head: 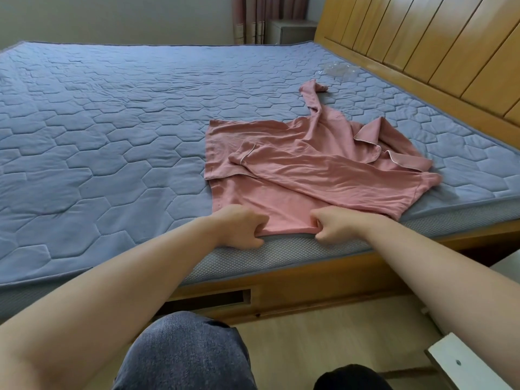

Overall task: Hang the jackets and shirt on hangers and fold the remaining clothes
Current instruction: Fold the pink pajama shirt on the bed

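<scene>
Left hand (242,226): fingers curled, pinching the near hem of a salmon-pink, long-sleeved, soft-cotton pyjama shirt with pale piping (309,170), at the near edge of the bed.
Right hand (334,223): fingers curled likewise, gripping the same hem just to the right of the left hand; a short strip of hem lay stretched between the two.
Shirt: spread beyond both hands, wrinkled, collar beyond and to the right of the right hand. One sleeve lay folded across the front, its piped cuff beyond the left hand; the other sleeve trailed away past the collar.
Blue-grey quilted mattress cover with hexagon stitching (112,122): under the shirt and both hands, running far to the left of the left hand.
Crumpled clear plastic wrapper (337,69): on the cover, beyond the far sleeve's end.
Slatted honey-coloured wooden headboard (436,46): beyond and right of the right hand.
Matching wooden bed frame (309,280): below both wrists.
Knee in grey-blue denim-like cloth (183,350): beneath the left forearm
</scene>
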The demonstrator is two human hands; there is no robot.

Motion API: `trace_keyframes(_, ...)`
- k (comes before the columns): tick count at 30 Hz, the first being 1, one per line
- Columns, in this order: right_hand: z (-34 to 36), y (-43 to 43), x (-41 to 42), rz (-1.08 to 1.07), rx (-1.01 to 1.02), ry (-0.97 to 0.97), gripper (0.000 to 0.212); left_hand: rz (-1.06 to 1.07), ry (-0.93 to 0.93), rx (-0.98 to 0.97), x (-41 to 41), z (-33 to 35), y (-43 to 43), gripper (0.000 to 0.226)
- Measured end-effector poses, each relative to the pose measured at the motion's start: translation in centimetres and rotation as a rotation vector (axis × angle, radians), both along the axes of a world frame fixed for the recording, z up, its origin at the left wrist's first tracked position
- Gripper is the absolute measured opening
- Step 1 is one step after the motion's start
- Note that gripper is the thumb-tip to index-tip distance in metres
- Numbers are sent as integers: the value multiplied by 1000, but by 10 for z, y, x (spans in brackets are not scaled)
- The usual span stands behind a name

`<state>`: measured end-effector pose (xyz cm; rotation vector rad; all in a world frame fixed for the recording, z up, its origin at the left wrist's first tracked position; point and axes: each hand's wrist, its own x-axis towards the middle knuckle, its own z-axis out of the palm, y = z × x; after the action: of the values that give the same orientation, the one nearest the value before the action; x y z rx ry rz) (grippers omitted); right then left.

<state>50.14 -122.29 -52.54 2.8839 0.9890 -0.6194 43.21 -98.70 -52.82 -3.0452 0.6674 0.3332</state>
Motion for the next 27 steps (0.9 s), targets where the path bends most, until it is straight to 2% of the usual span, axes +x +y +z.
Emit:
trace_keyframes(2, 1, 4, 4, 44, 8, -122, 10, -16, -25, 17, 2, 0, -7, 22)
trace_keyframes(4, -10, 4, 3, 213, 34, -376, 18, -7, 7, 7, 4, -5, -12, 14)
trace_keyframes(5, -18, 1, 3, 312, 84, -539, 23, 6, 18, -21, 5, -6, -12, 12)
trace_keyframes(7, -20, -2, -4, 386, 106, -671, 23, 22, 41, -113, 8, -6, -8, 14)
trace_keyframes(8, -25, -2, -6, 400, 112, -668, 22, 23, 82, -145, 9, -4, -5, 16)
trace_keyframes(11, -27, -1, -17, 222, -60, -274, 17, 22, 281, -148, 7, 0, -1, 15)
trace_keyframes(12, -20, 1, -18, 127, -36, -140, 15, 58, 275, -204, 7, -2, -2, 13)
trace_keyframes(13, -14, 4, -15, 30, 100, -63, 15, 122, 206, -305, 9, -4, -5, 12)
trace_keyframes(15, -5, 15, -3, -141, 449, -145, 14, 288, -61, -443, 21, -8, -13, 14)
trace_keyframes(16, -5, 20, 3, -178, 529, -258, 20, 327, -167, -397, 28, -12, -16, 21)
trace_keyframes(17, -9, 24, 4, -177, 483, -349, 31, 322, -199, -304, 32, -18, -19, 34)
trace_keyframes(19, -30, 25, -4, -134, 191, -321, 51, 276, -103, -132, 29, -37, -22, 55)
trace_keyframes(21, -50, 19, -18, -136, -5, -189, 59, 274, -25, -77, 14, -57, -23, 60)
trace_keyframes(23, -59, 10, -27, -128, -24, -134, 59, 278, -5, -96, 2, -67, -21, 60)
trace_keyframes(25, -53, 9, -25, -89, 133, -193, 56, 295, -34, -169, 7, -58, -18, 57)
trace_keyframes(27, -42, 13, -9, -136, 435, -364, 51, 334, -161, -327, 25, -46, -15, 49)
